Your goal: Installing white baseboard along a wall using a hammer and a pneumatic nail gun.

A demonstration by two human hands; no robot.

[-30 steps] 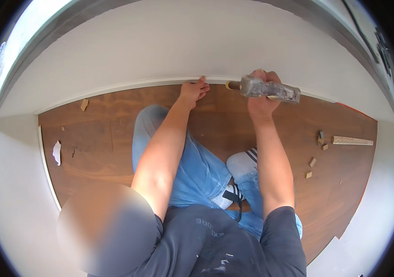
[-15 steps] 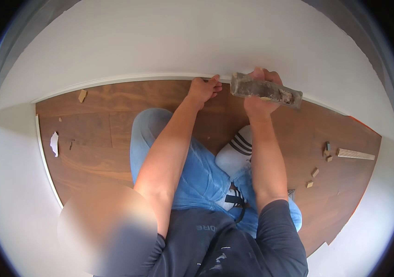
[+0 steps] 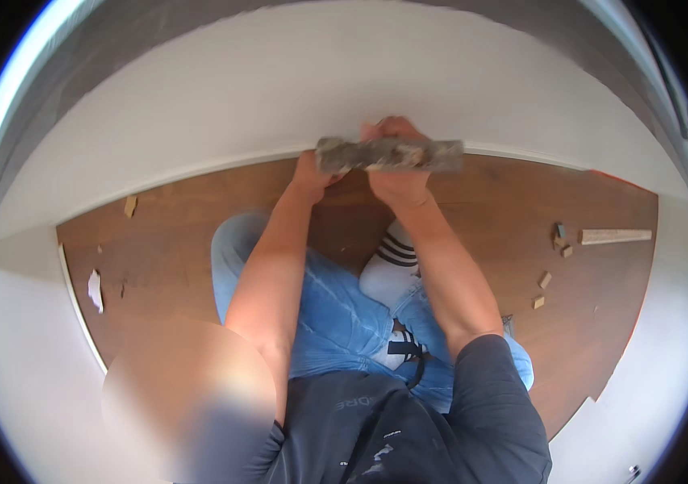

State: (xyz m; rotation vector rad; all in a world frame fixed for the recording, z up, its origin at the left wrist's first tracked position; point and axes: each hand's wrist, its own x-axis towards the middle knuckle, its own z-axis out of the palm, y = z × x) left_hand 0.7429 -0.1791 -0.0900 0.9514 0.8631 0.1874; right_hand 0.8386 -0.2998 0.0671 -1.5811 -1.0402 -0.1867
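My right hand (image 3: pixel 400 185) is wrapped round the middle of a long, worn, grey block (image 3: pixel 433 155), which lies nearly level across the view. Thumb and fingers show above and below it. The block's left end covers part of my left hand (image 3: pixel 308 176), which is down at the foot of the wall by the white skirting strip (image 3: pixel 231 161). Most of the left hand's fingers are hidden behind the block. Whether the block touches the strip or the left hand cannot be told from here.
Brown wood floor (image 3: pixel 175 242) spreads round my crossed legs. On the right lie a pale wood strip (image 3: pixel 614 236) and several small blocks (image 3: pixel 545 280). A wood scrap (image 3: pixel 130 206) and a torn white piece (image 3: pixel 95 291) lie left. White wall (image 3: pixel 279 89) rises ahead.
My right hand has carried the block leftward and levelled it, so it now overlaps my left hand. The left hand appears slightly farther left, and the whole view has shifted a little.
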